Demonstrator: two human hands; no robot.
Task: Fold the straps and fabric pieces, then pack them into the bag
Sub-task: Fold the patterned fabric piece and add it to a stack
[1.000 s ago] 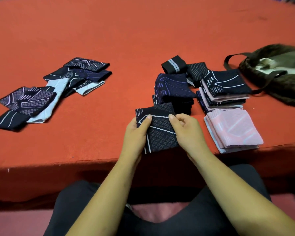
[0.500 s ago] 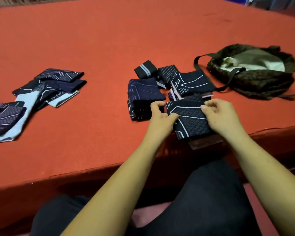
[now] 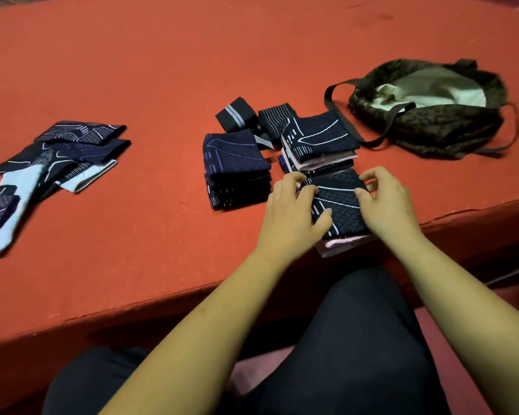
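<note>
- Squarely at the near edge of the table [image 3: 162,70], both hands meet on one folded cloth [image 3: 340,205], a dark square crossed by thin white lines over a diamond weave.
- Left hand [image 3: 294,211]: fingers bent over the cloth's left edge and far-left corner, thumb lying flat across its top, holding that side in a narrow pinch.
- Right hand [image 3: 387,202]: thumb pressed on the right edge of the cloth, fingers arched and a little spread around the far-right corner, holding that side in a looser pinch.
- The folded cloth lies flat on top of a pink pile [image 3: 342,245], whose pale edges show beneath it at the very lip of the table.
- Just beyond it on the far side, touching or nearly so, a mixed stack [image 3: 321,139] of dark and pink squares is topped by another dark piece with white lines.
- To the left of the hands stands a dark blue stack [image 3: 235,166], neatly squared.
- Farther back lie a rolled strap [image 3: 235,115] with a grey stripe and, just beside it, a striped roll [image 3: 274,119].
- At far right the bag [image 3: 432,121], dark and mottled with a pale lining, lies slumped with its mouth agape, one handle looping toward the mixed stack.
- Well apart on the left, loose pieces [image 3: 63,157] in dark blue and white lie overlapping.
- The person's dark trousers [image 3: 357,339] fill the foreground below the table.
</note>
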